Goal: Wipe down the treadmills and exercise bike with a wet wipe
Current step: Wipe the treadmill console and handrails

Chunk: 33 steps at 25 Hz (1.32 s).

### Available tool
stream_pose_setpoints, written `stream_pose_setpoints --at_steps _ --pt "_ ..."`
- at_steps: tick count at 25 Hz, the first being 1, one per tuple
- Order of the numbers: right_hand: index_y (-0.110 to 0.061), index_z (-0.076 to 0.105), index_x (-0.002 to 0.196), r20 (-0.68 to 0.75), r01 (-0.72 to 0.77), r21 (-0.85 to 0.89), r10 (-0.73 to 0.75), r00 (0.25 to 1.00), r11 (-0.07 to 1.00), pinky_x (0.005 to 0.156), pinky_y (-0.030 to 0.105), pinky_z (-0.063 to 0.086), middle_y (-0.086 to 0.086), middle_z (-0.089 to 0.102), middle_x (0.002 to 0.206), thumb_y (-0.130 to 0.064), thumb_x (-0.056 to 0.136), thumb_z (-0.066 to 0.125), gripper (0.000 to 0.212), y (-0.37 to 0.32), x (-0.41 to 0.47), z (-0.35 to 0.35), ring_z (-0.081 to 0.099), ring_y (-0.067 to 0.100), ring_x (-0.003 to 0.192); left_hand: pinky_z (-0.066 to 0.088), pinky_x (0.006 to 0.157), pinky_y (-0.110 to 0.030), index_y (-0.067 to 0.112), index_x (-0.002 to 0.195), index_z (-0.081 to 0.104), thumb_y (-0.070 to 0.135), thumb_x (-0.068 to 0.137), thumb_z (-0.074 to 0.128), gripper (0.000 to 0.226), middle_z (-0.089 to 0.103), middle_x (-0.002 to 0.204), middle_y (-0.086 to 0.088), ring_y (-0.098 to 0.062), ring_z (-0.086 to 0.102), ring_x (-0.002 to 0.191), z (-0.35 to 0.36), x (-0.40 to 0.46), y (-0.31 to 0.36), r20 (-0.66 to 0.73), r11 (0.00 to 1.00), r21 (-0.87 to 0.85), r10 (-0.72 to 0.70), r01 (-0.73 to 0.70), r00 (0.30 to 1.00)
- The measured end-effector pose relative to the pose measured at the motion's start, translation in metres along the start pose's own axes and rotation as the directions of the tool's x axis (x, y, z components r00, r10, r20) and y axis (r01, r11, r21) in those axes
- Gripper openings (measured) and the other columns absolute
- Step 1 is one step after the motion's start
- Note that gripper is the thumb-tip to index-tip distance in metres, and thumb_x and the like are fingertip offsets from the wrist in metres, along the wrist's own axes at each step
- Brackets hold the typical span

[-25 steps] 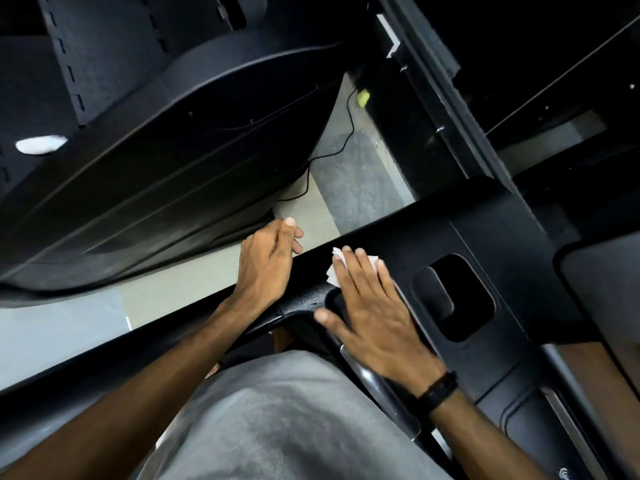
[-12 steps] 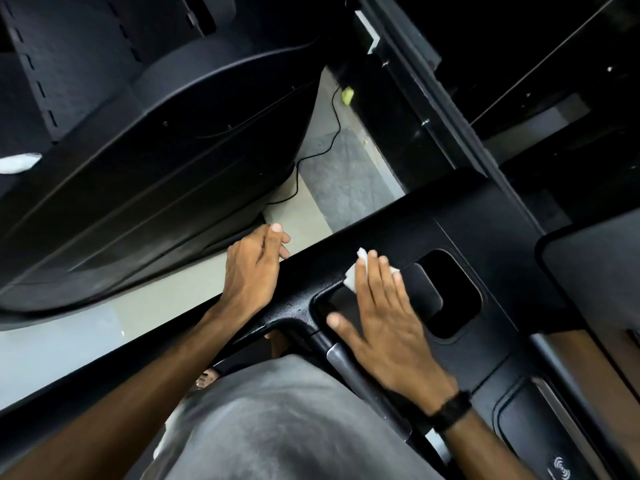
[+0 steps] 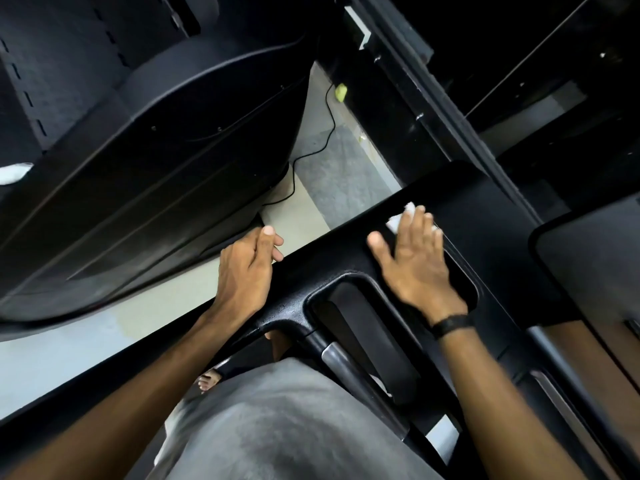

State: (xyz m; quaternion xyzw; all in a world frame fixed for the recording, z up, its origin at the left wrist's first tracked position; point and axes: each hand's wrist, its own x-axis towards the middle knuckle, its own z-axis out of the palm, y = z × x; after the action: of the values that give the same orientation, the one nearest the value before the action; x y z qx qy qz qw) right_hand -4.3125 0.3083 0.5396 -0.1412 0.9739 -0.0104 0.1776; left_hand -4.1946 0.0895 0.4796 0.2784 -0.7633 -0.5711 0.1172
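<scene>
Head view, near to far: left hand (image 3: pixel 244 271) curls over the treadmill console (image 3: pixel 332 258) edge at 9 o'clock; right hand (image 3: pixel 417 261), fingers straight, presses the wet wipe (image 3: pixel 398 220) flat at 1 o'clock.

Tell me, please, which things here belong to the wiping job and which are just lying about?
In use: wet wipe, right hand pressing it flat, treadmill console, left hand gripping its edge.
Lying about: black cable, yellow plug, white cloth.
</scene>
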Motion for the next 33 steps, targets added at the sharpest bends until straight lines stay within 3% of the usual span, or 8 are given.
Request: stream_pose_setpoints --at_steps 5,11,14,18,23,25,30,33 --pt "-0.013 -0.012 0.159 0.135 0.520 -0.141 -0.504 0.853 0.843 0.124 0.043 -0.011 0.002 -0.022 0.166 -0.071 0.092 -0.012 0.089 -0.015 -0.068 0.023 -0.020 0.018 0.153 0.050 0.085 -0.048 0.027 0.084 0.067 0.061 0.094 0.026 0.055 0.069 0.072 0.014 -0.017 0.066 0.075 0.000 0.001 0.003 0.002 1.000 -0.010 -0.028 0.028 1.000" --pt "-0.014 -0.007 0.160 0.078 -0.008 -0.088 0.015 0.997 0.996 0.123 0.045 -0.015 0.006 -0.010 0.169 -0.075 0.087 -0.001 0.096 0.031 0.030 -0.018 -0.014 0.018 0.154 0.051 0.085 -0.047 0.025 0.086 0.068 0.064 0.094 0.025 0.059 0.070 0.071 0.012 -0.016 0.066 0.075 0.001 0.000 0.004 0.017 1.000 -0.008 -0.028 0.028 0.999" --pt "-0.009 0.007 0.161 0.128 0.295 -0.085 -0.283 0.950 0.952 0.123 0.040 -0.017 0.007 0.003 0.169 -0.081 0.083 -0.006 0.106 -0.035 0.007 -0.001 -0.009 0.016 0.155 0.051 0.083 -0.049 0.025 0.087 0.068 0.066 0.093 0.026 0.059 0.070 0.072 0.006 -0.020 0.066 0.076 -0.001 0.001 0.006 -0.024 0.997 -0.065 -0.050 0.049 0.998" --pt "-0.017 0.011 0.161 0.263 0.696 -0.147 -0.651 0.712 0.703 0.121 0.042 -0.019 -0.002 0.008 0.169 -0.073 0.090 -0.012 0.093 -0.063 -0.034 0.012 -0.004 0.009 0.154 0.052 0.083 -0.044 0.034 0.096 0.060 0.067 0.091 0.026 0.047 0.069 0.082 0.002 -0.018 0.064 0.075 -0.008 -0.006 0.012 -0.104 0.986 -0.151 -0.094 0.078 0.990" --pt "-0.018 0.030 0.156 0.242 0.243 -0.263 -0.180 0.953 0.934 0.118 0.048 -0.024 -0.001 0.029 0.162 -0.075 0.080 -0.017 0.105 -0.008 0.069 -0.035 0.010 0.011 0.153 0.051 0.082 -0.039 0.033 0.102 0.057 0.067 0.090 0.028 0.046 0.068 0.086 0.003 -0.017 0.063 0.075 -0.020 -0.004 0.016 -0.153 0.978 -0.196 -0.108 0.076 0.982" --pt "-0.017 0.045 0.148 0.365 0.235 -0.262 -0.129 0.922 0.936 0.120 0.048 -0.021 0.005 0.039 0.157 -0.080 0.084 -0.010 0.105 -0.034 0.077 -0.031 0.015 0.018 0.154 0.052 0.082 -0.041 0.028 0.107 0.057 0.067 0.090 0.029 0.051 0.069 0.088 0.002 -0.017 0.064 0.075 -0.023 -0.001 0.015 -0.177 0.977 -0.199 -0.117 0.081 0.977" --pt "-0.019 0.050 0.146 0.559 0.645 -0.061 -0.509 0.654 0.762 0.123 0.044 -0.014 0.003 0.052 0.148 -0.074 0.095 0.003 0.088 -0.133 0.007 0.019 0.032 0.014 0.147 0.054 0.083 -0.047 0.025 0.109 0.058 0.068 0.091 0.028 0.056 0.069 0.086 0.004 -0.015 0.065 0.075 -0.027 0.011 0.018 -0.171 0.980 -0.177 -0.119 0.088 0.978" --pt "-0.034 0.035 0.154 0.558 0.569 -0.019 -0.464 0.688 0.822 0.120 0.044 -0.023 -0.008 0.037 0.160 -0.068 0.098 0.000 0.075 -0.095 0.037 -0.008 0.016 0.006 0.152 0.054 0.084 -0.051 0.037 0.098 0.057 0.069 0.090 0.028 0.045 0.069 0.083 0.005 -0.018 0.065 0.075 -0.034 0.016 0.017 -0.142 0.982 -0.155 -0.131 0.108 0.981"
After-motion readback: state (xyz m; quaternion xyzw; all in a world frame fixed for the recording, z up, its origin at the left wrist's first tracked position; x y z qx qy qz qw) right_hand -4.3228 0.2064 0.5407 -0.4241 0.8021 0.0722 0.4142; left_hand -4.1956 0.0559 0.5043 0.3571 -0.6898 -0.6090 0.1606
